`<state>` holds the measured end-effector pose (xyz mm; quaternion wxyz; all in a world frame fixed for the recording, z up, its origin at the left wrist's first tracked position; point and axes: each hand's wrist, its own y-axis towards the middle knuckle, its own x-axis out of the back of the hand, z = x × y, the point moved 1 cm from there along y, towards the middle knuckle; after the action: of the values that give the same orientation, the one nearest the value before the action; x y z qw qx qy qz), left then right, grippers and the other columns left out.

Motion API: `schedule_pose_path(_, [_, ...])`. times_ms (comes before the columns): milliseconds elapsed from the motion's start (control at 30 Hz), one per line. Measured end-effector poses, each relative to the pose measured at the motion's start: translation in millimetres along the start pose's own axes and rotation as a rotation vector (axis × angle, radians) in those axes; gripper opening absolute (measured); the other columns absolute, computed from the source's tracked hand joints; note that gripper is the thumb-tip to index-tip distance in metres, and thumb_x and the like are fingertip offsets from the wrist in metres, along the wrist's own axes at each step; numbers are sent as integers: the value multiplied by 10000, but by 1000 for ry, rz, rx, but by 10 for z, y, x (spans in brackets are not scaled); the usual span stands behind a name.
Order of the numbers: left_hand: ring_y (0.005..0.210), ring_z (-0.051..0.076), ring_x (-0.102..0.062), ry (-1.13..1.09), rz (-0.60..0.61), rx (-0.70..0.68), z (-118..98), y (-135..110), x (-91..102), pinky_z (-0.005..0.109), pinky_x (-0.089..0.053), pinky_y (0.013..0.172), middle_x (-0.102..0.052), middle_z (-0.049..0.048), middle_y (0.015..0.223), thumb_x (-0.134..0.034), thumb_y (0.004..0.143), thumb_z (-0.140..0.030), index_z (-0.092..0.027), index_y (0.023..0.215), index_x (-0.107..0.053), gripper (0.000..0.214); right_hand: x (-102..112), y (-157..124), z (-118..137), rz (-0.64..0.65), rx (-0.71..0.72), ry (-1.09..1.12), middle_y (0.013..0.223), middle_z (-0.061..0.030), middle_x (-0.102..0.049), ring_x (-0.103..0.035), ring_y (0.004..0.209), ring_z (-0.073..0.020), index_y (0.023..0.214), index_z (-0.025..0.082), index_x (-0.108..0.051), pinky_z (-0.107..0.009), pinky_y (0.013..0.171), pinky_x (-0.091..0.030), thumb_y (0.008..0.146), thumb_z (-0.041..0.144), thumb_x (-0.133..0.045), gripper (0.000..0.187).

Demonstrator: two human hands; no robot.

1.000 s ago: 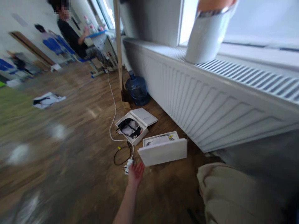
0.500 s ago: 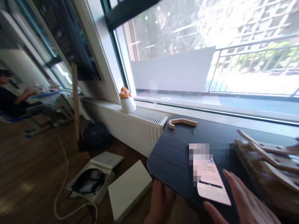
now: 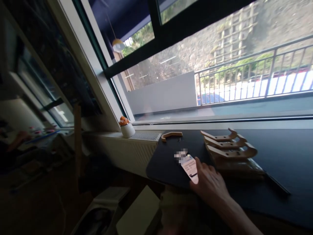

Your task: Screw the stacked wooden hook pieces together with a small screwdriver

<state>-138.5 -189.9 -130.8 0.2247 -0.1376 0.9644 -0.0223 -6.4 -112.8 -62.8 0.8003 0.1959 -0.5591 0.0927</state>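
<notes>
Dark worktop (image 3: pixel 281 153) runs beneath a wide window (image 3: pixel 195 65), and on it the person's right hand (image 3: pixel 210 186) lies palm down near the front left corner. Its fingers (image 3: pixel 200 165) are spread loosely and flat, gripping nothing. Their tips rest on the lower end of a phone (image 3: pixel 190 167), which lies face up with light, printed lines on its screen. The left hand is out of sight.

Just right of the right hand sits a pile of flat wooden parts (image 3: pixel 236 164), and on top of it are 3 curved wooden hooks (image 3: pixel 228 143), stacked in a step and all pointing the same way. A thin dark rod (image 3: pixel 277 185) sticks out from under the pile towards the front right. Beyond the phone, at the back left corner of the worktop, 1 more wooden hook (image 3: pixel 171 134) lies alone, with a small dark speck beside it that is too small to tell.

Left of the worktop a white radiator (image 3: pixel 137 151) stands under the sill, and on its top a small white pot with an orange figure (image 3: pixel 126 127). An upright wooden post (image 3: pixel 77 137) stands farther left. Below, on the dim floor, lie a closed white box (image 3: pixel 138 213) and an open box (image 3: pixel 97 220). At the far left another person's hand (image 3: pixel 19 138) shows, blurred. Outside the window runs a metal railing (image 3: pixel 256 78).
</notes>
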Motion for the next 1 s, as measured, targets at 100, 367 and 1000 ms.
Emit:
schedule_pose_path(100, [1138,334,-583,-109,44,26,-36,-68,-203,467,-466,959,-649,138,1190,-551,878,-512,-188,1211,-623,470,85,-113,-132,78,-71,221,1191,-231,-638,-595,1078,-385,1452,-6,-314,-453,868,-455,733,306,-562,823])
schedule_pose_path(367, [1126,316,-618,-577,163,143,-89,1,-823,431,-414,1027,-706,159,1116,-369,946,-518,-102,1125,-683,551,-54,-565,-345,-223,31,465,1324,-165,-584,-539,1214,-335,1398,141,-420,-468,985,-455,763,368,-582,693])
schedule_pose_path(1000, [941,317,-683,-459,272,300,-199,598,-784,448,-445,942,-725,210,971,-295,920,-630,-4,1232,-586,757,-69,-708,-461,-545,452,274,1336,-66,-581,-459,1293,-286,962,249,-648,-444,963,-493,834,159,-546,186])
